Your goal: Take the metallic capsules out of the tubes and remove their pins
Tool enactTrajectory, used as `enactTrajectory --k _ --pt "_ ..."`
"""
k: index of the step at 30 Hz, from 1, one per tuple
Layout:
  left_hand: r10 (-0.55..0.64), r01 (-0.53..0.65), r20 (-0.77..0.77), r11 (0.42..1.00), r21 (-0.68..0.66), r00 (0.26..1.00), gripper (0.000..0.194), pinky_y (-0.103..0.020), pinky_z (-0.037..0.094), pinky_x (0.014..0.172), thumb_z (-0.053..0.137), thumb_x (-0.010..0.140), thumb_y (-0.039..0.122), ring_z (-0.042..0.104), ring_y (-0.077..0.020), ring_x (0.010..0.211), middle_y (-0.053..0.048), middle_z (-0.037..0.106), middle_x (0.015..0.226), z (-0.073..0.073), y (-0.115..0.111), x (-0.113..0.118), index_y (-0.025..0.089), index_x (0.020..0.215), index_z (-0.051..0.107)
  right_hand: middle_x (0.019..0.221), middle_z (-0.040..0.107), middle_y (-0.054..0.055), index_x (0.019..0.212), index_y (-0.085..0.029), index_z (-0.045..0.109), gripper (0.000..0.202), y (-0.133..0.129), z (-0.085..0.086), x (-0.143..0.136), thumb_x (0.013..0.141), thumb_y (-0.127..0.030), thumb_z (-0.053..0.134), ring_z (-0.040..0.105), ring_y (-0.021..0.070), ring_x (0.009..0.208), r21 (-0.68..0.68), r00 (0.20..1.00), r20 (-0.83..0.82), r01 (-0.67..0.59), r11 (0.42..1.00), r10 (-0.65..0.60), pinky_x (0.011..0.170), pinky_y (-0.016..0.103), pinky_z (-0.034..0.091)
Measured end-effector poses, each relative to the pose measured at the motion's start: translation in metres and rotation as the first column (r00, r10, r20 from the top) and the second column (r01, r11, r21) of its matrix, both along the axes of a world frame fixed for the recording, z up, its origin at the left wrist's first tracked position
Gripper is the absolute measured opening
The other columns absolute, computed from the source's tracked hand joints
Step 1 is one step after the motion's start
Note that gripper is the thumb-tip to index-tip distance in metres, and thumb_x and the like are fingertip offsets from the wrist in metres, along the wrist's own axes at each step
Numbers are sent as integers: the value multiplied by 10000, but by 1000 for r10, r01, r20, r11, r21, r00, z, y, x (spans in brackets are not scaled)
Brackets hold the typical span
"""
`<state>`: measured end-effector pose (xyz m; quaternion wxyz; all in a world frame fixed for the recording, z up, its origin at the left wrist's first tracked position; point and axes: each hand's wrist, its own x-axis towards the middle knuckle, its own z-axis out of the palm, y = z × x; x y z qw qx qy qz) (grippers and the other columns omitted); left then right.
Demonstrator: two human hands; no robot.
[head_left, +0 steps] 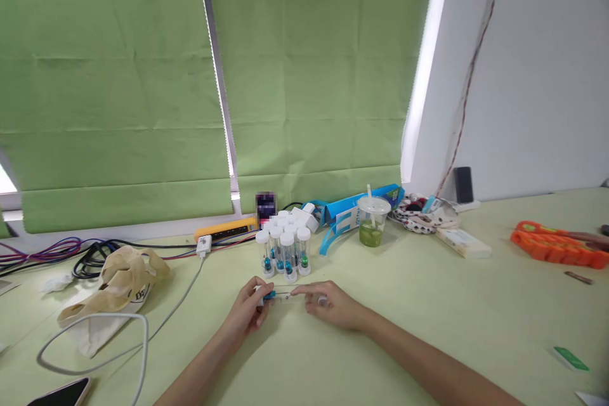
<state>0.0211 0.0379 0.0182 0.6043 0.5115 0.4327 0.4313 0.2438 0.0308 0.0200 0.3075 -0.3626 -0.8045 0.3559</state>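
Note:
Between my two hands lies a clear tube [295,297] on its side, with a blue piece near its left end. My left hand [250,309] is closed on the left end of the tube. Around the right end my right hand [333,306] has its thumb and fingers, the index finger stretched along the tube's top. Just behind my hands stands a cluster of several clear tubes [287,257] with white caps, upright, with blue or green pieces low inside them.
Behind the tubes are a yellow power strip [226,228], a blue bag [354,206] and a drink cup [372,225]. A beige cloth bag [121,285] and white cable [178,304] lie left. An orange tray [556,252] sits far right, a phone [61,393] bottom left.

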Motion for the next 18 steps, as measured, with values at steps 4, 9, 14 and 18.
enactTrajectory --k 4,9,14,18 --pt "137 -128 -83 985 113 987 346 -147 126 262 525 722 524 215 -48 224 126 341 308 4 -2 2 219 668 372 897 615 46 1070 -188 630 331 4 -3 2 764 -296 561 508 106 708 -111 994 -112 3 994 -15 546 161 368" --pt "299 -253 -158 933 257 941 350 -171 197 307 521 721 523 289 -50 263 74 497 445 5 -6 1 204 655 394 960 614 53 995 -180 662 335 10 -11 5 691 -317 637 382 25 440 -257 993 -87 52 965 -76 357 144 293" --pt "472 -345 -218 829 439 854 297 -197 318 451 510 744 458 422 -105 446 55 476 482 7 -6 -8 197 629 428 773 624 42 777 -123 692 171 14 -21 6 682 -241 613 391 31 425 -219 986 -113 95 971 -122 360 145 310" --pt "578 -398 -253 759 515 775 298 -205 310 485 482 759 451 406 -116 489 67 398 492 8 1 -21 203 611 410 681 603 35 717 -106 684 145 16 -26 7 669 -210 595 404 37 408 -219 987 -85 116 969 -137 363 150 331"
